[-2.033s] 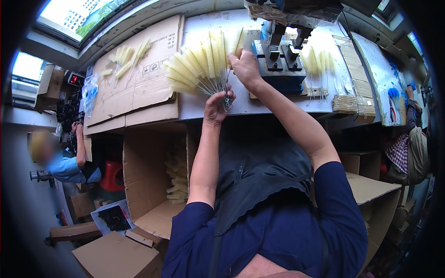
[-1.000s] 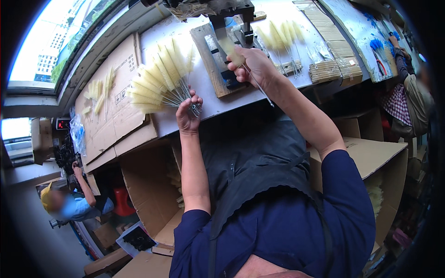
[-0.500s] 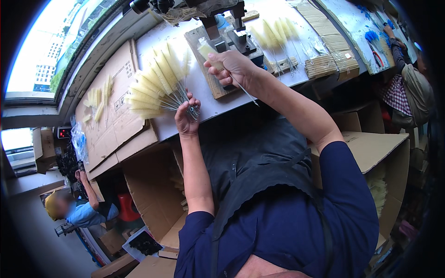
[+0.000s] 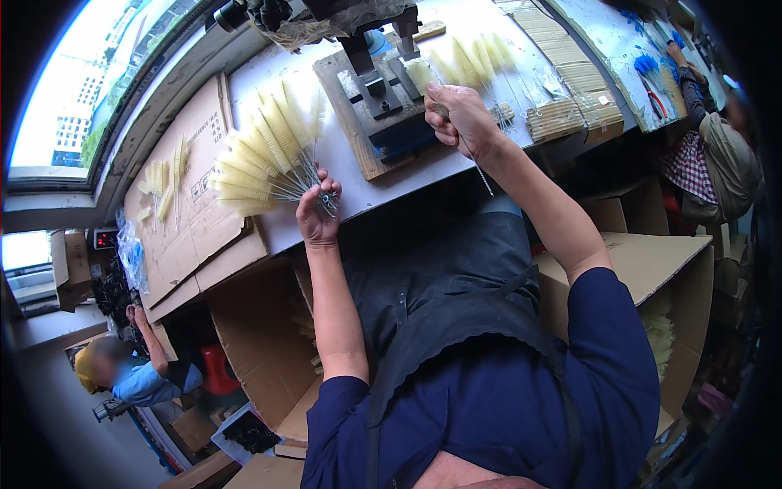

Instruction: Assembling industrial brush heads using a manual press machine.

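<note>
Your left hand (image 4: pixel 318 216) grips a fan of brushes (image 4: pixel 261 159); your right hand (image 4: pixel 464 118) pinches one brush (image 4: pixel 481 167) at the press (image 4: pixel 383 90). Feed it in straight.

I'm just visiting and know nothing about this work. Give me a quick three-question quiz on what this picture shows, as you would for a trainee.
1. True or false: the left hand holds a fan of pale yellow brushes by their wire stems.
2. Multiple choice: what is the right hand holding? A) a pair of scissors B) a single brush with a thin wire stem C) a cardboard box
3. Fill in: the dark metal tool stands on a ______ board on the bench.

Key:
1. True.
2. B; the wire sticks out below the fist.
3. Wooden.
</note>
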A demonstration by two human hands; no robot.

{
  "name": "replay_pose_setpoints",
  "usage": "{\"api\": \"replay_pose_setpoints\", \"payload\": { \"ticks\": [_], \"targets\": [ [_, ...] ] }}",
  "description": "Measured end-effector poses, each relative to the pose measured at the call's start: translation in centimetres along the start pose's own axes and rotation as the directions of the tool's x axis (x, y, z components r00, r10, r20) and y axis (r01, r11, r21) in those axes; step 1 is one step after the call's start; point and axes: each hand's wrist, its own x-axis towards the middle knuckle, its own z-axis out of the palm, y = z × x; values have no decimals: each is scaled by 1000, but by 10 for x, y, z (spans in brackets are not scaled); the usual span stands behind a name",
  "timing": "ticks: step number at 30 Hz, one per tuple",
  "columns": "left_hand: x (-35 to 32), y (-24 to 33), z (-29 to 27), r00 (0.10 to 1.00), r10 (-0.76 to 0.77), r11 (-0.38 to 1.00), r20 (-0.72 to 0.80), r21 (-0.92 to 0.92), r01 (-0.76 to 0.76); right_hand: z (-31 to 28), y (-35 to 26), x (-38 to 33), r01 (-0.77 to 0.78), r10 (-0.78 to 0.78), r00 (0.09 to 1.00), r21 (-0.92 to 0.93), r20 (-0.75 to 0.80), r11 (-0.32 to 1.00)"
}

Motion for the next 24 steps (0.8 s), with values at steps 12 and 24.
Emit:
{"api": "replay_pose_setpoints", "payload": {
  "ticks": [12,24],
  "targets": [
    [1,-1,2,1000,3,1000,-4,13,-3,7,-17,12,7,-9,999,-57,-31,998],
    [-2,0,1,1000,-17,1000,1,-22,17,2,-12,17,-7,2,999,-112,-47,994]
  ]
}}
